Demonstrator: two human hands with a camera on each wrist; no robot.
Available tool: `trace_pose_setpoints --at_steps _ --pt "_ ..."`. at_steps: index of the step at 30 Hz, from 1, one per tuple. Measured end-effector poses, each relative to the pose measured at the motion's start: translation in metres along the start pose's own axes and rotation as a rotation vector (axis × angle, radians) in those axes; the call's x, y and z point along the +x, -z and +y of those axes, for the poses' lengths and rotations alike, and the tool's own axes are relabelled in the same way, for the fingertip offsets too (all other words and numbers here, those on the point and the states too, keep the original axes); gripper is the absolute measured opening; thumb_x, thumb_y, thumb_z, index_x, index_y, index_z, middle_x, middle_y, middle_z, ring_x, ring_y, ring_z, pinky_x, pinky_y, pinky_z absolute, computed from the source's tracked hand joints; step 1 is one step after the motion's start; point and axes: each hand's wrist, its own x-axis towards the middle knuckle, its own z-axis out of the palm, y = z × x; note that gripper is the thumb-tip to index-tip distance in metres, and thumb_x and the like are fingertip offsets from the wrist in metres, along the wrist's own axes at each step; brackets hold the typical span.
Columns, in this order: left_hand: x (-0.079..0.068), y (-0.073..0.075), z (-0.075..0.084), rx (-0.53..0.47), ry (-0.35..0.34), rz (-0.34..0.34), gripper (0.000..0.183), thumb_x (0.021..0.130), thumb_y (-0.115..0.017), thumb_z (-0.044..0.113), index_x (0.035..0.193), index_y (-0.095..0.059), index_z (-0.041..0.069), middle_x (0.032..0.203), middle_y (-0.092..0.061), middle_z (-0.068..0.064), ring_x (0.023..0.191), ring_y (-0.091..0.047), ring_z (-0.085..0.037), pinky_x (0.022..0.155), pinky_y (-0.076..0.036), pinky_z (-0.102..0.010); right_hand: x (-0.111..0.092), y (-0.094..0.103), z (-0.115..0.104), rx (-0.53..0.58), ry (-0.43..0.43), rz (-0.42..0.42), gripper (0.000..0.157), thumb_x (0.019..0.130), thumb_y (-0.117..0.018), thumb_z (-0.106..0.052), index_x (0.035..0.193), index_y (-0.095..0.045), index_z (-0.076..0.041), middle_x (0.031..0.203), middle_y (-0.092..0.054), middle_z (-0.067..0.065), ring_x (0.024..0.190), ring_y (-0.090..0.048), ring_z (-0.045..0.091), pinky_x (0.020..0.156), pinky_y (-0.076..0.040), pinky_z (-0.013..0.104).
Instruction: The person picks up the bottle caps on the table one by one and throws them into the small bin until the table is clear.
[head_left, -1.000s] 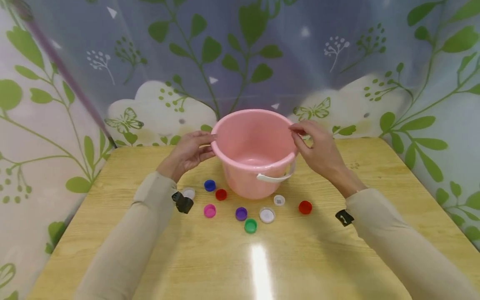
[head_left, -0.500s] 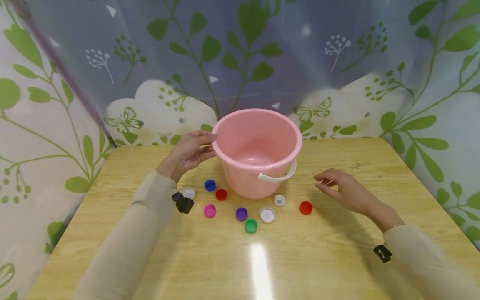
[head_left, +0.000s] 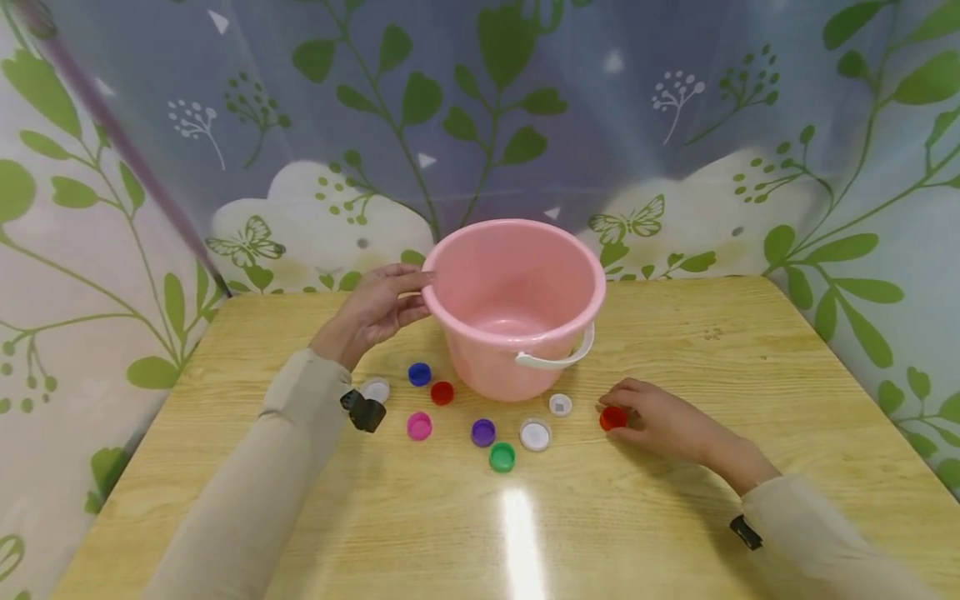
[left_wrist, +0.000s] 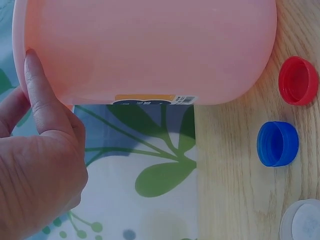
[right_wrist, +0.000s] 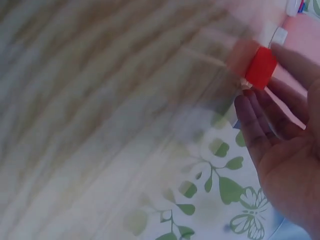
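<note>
Right hand [head_left: 660,421]: low over the desk [head_left: 375,533], thumb and fingers pinching the outer red cap [head_left: 613,418]; I cannot tell if the cap bears on the desk or is just off it.
Left hand [head_left: 375,308]: grips the rim of the pink bucket [head_left: 487,367] on the side facing the desk's left edge, well apart from the right.
Pink bucket: upright near the desk's far edge, white handle [head_left: 551,364] lowered.
Outer red cap: between the bucket and the desk's right edge, closest to that edge of all the caps.
Caps toward the left edge: blue cap [head_left: 419,374], inner red cap [head_left: 442,392], pink cap [head_left: 419,426].
Caps toward the near edge: purple cap [head_left: 483,432], green cap [head_left: 502,457], big white cap [head_left: 536,435].
Just changed: the right hand has left the bucket's rim and come down to the outer red cap.
Meaning: the left hand alone steadies the bucket; the work seems to have turned to the caps.
</note>
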Motion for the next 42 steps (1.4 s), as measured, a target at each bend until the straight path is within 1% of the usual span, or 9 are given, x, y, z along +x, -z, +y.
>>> trace_pose_setpoints --at_steps 3,6,15,21,24,28,34,38,42 --pt "0.0 0.0 0.0 -0.005 -0.002 -0.001 0.018 0.093 -0.062 0.003 0.107 -0.053 -0.002 0.084 -0.06 -0.014 0.061 -0.066 -0.018 0.061 -0.058 -0.024 0.0 -0.002 -0.003 -0.014 -0.034 0.0 0.028 0.085 -0.074 -0.018 0.109 -0.066 -0.006 0.104 -0.059 0.002 0.09 -0.056 0.015 0.076 -0.054 0.031" --pt "-0.001 0.0 -0.001 -0.003 -0.003 0.001 0.018 0.093 -0.062 0.003 0.107 -0.053 -0.002 0.085 -0.06 -0.014 0.061 -0.066 -0.018 0.062 -0.058 -0.024 -0.001 -0.002 -0.005 -0.014 -0.045 -0.001 0.025 0.085 -0.075 -0.018 0.107 -0.067 -0.008 0.102 -0.059 0.001 0.089 -0.056 0.014 0.075 -0.054 0.031" --pt "-0.002 0.004 -0.004 0.012 -0.001 0.008 0.016 0.093 -0.061 0.003 0.106 -0.053 -0.001 0.079 -0.061 -0.013 0.061 -0.065 -0.018 0.061 -0.058 -0.024 -0.003 -0.002 -0.008 -0.008 -0.016 0.0 0.025 0.084 -0.075 -0.016 0.107 -0.067 -0.008 0.103 -0.06 0.003 0.09 -0.058 0.017 0.076 -0.054 0.034" --pt "-0.002 0.003 -0.004 0.01 -0.014 0.011 0.014 0.092 -0.062 0.003 0.103 -0.054 -0.001 0.08 -0.061 -0.013 0.061 -0.066 -0.018 0.063 -0.058 -0.025 -0.004 -0.003 -0.007 0.013 -0.02 0.014 0.028 0.085 -0.074 -0.017 0.11 -0.068 -0.008 0.103 -0.06 0.002 0.09 -0.057 0.016 0.075 -0.054 0.033" --pt "-0.003 0.002 -0.003 0.002 -0.005 0.01 0.015 0.091 -0.063 0.003 0.103 -0.055 -0.001 0.08 -0.061 -0.013 0.061 -0.066 -0.018 0.063 -0.058 -0.025 -0.005 -0.003 -0.007 0.009 -0.027 0.014 0.029 0.085 -0.074 -0.018 0.111 -0.068 -0.007 0.103 -0.061 0.002 0.089 -0.057 0.015 0.075 -0.054 0.032" --pt "-0.002 0.002 -0.001 -0.006 -0.004 0.005 0.016 0.092 -0.063 0.003 0.104 -0.054 -0.001 0.082 -0.061 -0.013 0.062 -0.066 -0.018 0.062 -0.058 -0.025 -0.004 0.001 -0.005 -0.01 -0.009 0.02 0.029 0.085 -0.074 -0.016 0.111 -0.068 -0.005 0.103 -0.061 0.004 0.089 -0.058 0.016 0.074 -0.054 0.032" --pt "-0.001 0.0 0.002 -0.007 -0.017 -0.011 0.018 0.091 -0.063 0.003 0.105 -0.053 -0.003 0.083 -0.061 -0.014 0.062 -0.067 -0.019 0.062 -0.058 -0.025 -0.004 0.022 -0.001 -0.014 -0.038 0.061 0.031 0.085 -0.073 -0.011 0.113 -0.066 0.001 0.103 -0.061 0.008 0.086 -0.06 0.017 0.071 -0.055 0.033" --pt "0.001 0.0 0.001 -0.004 -0.015 -0.011 0.018 0.091 -0.063 0.003 0.105 -0.053 -0.003 0.083 -0.061 -0.014 0.061 -0.066 -0.019 0.061 -0.058 -0.025 -0.004 0.046 -0.001 -0.014 -0.081 0.103 0.033 0.088 -0.07 -0.014 0.116 -0.064 0.003 0.105 -0.061 0.01 0.087 -0.062 0.02 0.073 -0.056 0.038" --pt "0.001 0.001 0.0 -0.003 -0.008 -0.004 0.019 0.091 -0.064 0.003 0.106 -0.053 -0.002 0.084 -0.061 -0.014 0.062 -0.066 -0.019 0.062 -0.058 -0.025 -0.001 0.074 -0.005 -0.026 -0.108 0.156 0.034 0.091 -0.068 -0.02 0.118 -0.063 0.001 0.107 -0.061 0.011 0.088 -0.063 0.023 0.076 -0.056 0.044"
